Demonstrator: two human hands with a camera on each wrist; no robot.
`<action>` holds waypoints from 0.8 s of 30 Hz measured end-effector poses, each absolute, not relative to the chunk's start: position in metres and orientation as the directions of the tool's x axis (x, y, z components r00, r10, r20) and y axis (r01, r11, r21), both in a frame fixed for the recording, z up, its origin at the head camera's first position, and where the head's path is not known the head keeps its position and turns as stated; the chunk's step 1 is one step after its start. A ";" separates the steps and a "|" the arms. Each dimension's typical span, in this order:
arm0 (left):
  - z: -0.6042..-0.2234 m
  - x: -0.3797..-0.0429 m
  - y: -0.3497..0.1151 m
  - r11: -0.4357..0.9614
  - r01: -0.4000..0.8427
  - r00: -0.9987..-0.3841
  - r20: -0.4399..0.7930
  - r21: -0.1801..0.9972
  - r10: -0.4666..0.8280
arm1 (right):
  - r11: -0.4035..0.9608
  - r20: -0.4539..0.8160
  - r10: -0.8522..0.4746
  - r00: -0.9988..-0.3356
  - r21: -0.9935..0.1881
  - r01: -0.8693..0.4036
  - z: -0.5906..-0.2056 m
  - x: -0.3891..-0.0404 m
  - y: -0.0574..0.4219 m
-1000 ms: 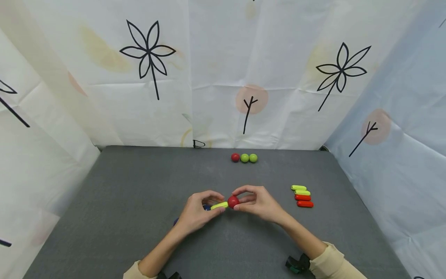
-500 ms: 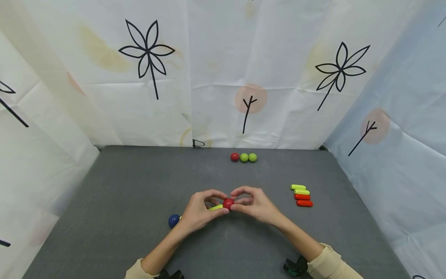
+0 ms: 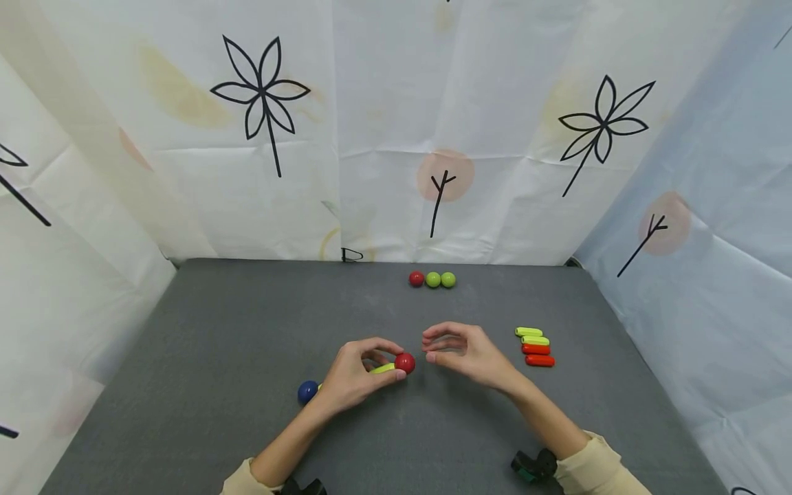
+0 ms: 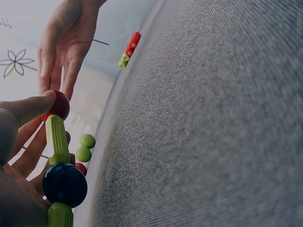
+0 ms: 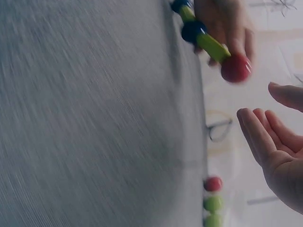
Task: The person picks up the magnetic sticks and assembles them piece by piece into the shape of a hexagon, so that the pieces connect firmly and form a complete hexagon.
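Observation:
My left hand [image 3: 354, 377] pinches the end of a chain of balls and rods between thumb and fingers. At that end sits a red ball [image 3: 405, 363], joined to a yellow-green rod [image 4: 57, 139]. A dark blue ball [image 4: 65, 185], a second yellow-green rod [image 4: 60, 215] and another blue ball [image 3: 307, 392] follow; my hand hides the chain's middle in the head view. To the right of the red ball and apart from it, my right hand [image 3: 469, 354] is in the air with fingers loosely bent and nothing between them.
At the grey table's [image 3: 247, 323] back edge lie a red ball [image 3: 416, 279] and two green balls [image 3: 441, 280] in a row. Two yellow-green rods [image 3: 533, 337] and two red rods [image 3: 538, 355] lie side by side at the right. A printed white cloth [image 3: 383, 103] stands behind.
The red ball and rod have shifted left and down slightly with the left hand's grip. My right hand has let go of the red ball and drawn back to the right.

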State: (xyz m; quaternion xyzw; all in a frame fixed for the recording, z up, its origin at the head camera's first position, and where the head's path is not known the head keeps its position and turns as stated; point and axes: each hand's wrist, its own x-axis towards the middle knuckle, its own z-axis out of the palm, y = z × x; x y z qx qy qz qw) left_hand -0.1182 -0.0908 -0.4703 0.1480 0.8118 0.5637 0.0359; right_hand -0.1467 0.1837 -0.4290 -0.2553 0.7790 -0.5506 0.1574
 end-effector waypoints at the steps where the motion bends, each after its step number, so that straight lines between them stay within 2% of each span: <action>1: -0.470 -0.118 -0.091 0.319 0.195 -0.954 0.105 0.927 0.279 | 0.271 0.046 -0.558 -0.828 -0.934 -0.234 -0.427 -0.148 0.189; 7: -0.471 -0.118 -0.091 0.314 0.181 -0.956 0.091 0.932 0.279 | 0.370 0.075 -0.439 -0.895 -0.893 -0.256 -0.421 -0.162 0.231; 12: -0.472 -0.117 -0.093 0.316 0.176 -0.956 0.086 0.932 0.280 | 0.460 0.049 -0.350 -0.936 -0.861 -0.217 -0.423 -0.175 0.268; 24: -0.474 -0.118 -0.093 0.324 0.179 -0.954 0.083 0.929 0.289 | 0.667 -0.046 -0.275 -0.960 -0.729 -0.156 -0.436 -0.193 0.342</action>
